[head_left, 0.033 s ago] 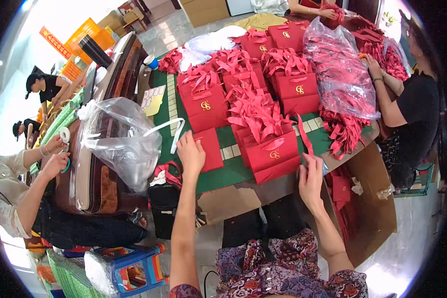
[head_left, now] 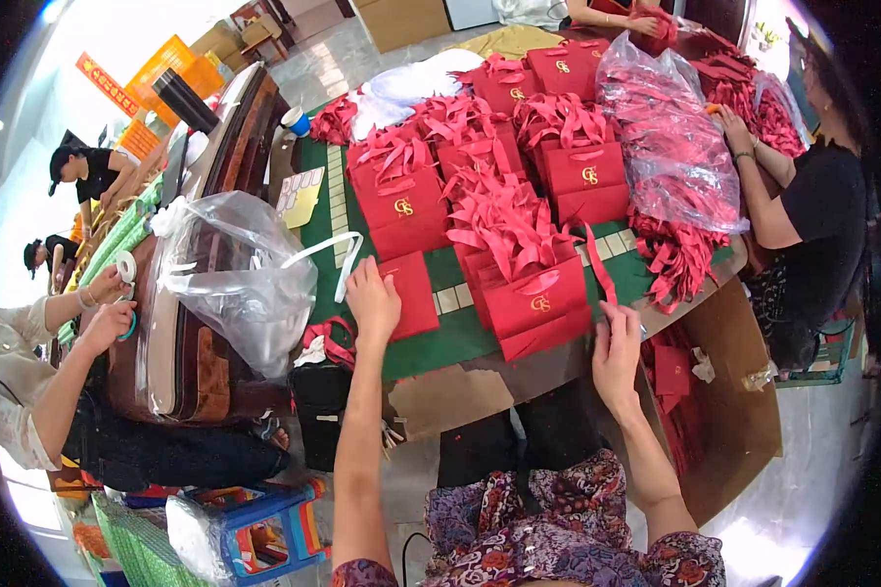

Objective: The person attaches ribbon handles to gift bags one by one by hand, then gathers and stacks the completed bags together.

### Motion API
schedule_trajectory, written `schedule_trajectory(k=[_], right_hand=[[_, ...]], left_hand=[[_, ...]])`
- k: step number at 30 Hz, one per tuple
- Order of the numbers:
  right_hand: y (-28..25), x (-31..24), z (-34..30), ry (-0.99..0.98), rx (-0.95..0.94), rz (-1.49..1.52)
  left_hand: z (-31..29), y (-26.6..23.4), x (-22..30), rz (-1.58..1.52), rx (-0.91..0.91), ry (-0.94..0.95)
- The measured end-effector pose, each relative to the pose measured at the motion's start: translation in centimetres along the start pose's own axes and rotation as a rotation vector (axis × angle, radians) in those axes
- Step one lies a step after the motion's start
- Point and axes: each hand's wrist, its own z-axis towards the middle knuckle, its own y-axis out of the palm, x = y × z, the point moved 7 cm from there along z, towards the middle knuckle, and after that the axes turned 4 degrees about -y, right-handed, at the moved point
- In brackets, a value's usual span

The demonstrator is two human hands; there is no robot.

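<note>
Well, from my distant seat I see my left hand [head_left: 374,305] loosely spread, fingers at the left edge of a flat red bag [head_left: 416,293], a white strip [head_left: 348,264] just left of them. My right fingers [head_left: 619,357] curl near a red ribbon's [head_left: 599,266] lower end; whether they pinch it, I can't tell. Bundled red bags [head_left: 550,318] stand between both.

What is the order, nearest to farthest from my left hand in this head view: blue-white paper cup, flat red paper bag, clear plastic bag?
1. Flat red paper bag: right by your left hand.
2. Clear plastic bag: to the hand's left.
3. Blue-white paper cup: upper left, farthest.
</note>
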Motion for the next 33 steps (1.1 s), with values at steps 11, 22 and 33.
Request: schedule_trajectory(k=[11,22,33], right_hand=[[-1.2,1.3,-3.3,0.022,-0.203,-0.362],[-2.9,-1.2,-4.3,-0.065,-0.174,-0.005],[-2.1,-3.6,-4.8,-0.146,-0.190,0.049]], left_hand=[[-6.6,-2.1,2.6,0.220,-0.164,-0.012],[-16.0,-7.3,0.4,0.038,-0.600,-0.419],[-13.4,-3.7,4.9,0.080,-0.210,0.010]])
